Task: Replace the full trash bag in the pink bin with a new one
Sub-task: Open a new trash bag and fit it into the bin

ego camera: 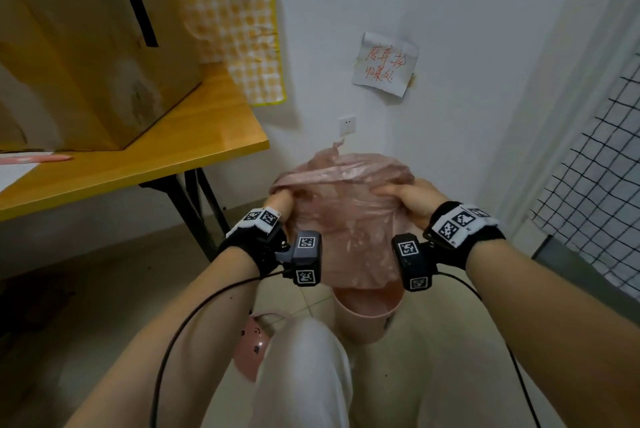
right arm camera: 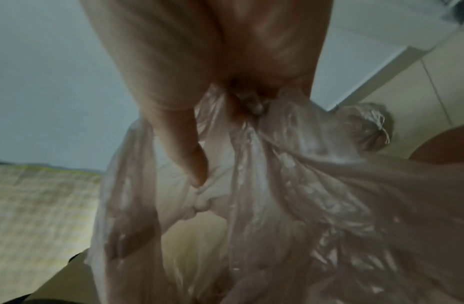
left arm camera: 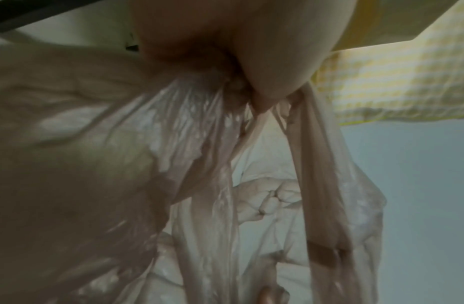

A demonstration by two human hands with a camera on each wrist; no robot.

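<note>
While both hands grip it, pink bag [ego camera: 341, 220] hangs above bin [ego camera: 367, 318].

Bag held up over the bin, table off to the left.

Translucent pink plastic trash bag [ego camera: 341, 220] hangs between left hand [ego camera: 277, 204] and right hand [ego camera: 414, 201], its bottom in round pink plastic bin [ego camera: 369, 318] on the floor. Rounded pink lid [ego camera: 251, 346], probably the bin's, lies left of the bin. Yellow wooden table [ego camera: 145, 164] stands left, large brown cardboard box [ego camera: 86, 47] on it.
</note>
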